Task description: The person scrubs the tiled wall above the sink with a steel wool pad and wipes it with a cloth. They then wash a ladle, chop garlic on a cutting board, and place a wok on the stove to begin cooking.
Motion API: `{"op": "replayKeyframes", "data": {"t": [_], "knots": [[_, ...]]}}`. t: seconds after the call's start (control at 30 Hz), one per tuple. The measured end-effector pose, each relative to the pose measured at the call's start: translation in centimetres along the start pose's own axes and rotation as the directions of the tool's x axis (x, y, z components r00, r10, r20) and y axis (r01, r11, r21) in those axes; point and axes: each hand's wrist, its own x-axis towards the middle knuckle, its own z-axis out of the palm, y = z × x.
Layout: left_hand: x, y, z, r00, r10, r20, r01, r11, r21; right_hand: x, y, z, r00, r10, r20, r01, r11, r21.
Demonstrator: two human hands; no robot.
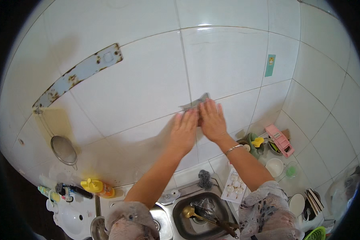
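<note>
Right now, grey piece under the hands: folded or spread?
Cannot tell: the left hand and right hand hide much of the grey piece; only its upper part shows against the tiles.

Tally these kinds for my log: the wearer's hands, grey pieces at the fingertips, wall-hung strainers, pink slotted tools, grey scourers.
Hands: 2 (left hand, right hand)
Grey piece: 1
Wall-hung strainer: 1
Pink slotted tool: 1
Grey scourer: 1
Total: 6
</note>
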Motion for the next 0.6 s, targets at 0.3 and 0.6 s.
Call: {"op": "replayKeyframes", "data": {"t": [0.3,0.6], "knots": [[15.3,11.0,4.4,0.978,0.184,-0.101,-0.181,0.983,0.033,-0.6,14.1,-3.1,0.927,0.322,-0.195,-0.356,0.917,-0.18],[3.3,1.5,-0.5,0.991,0.132,-0.027,-0.126,0.978,0.166,-0.3,2.1,2.1,0.89,0.116,-0.44,-0.073,0.991,0.114]]}}
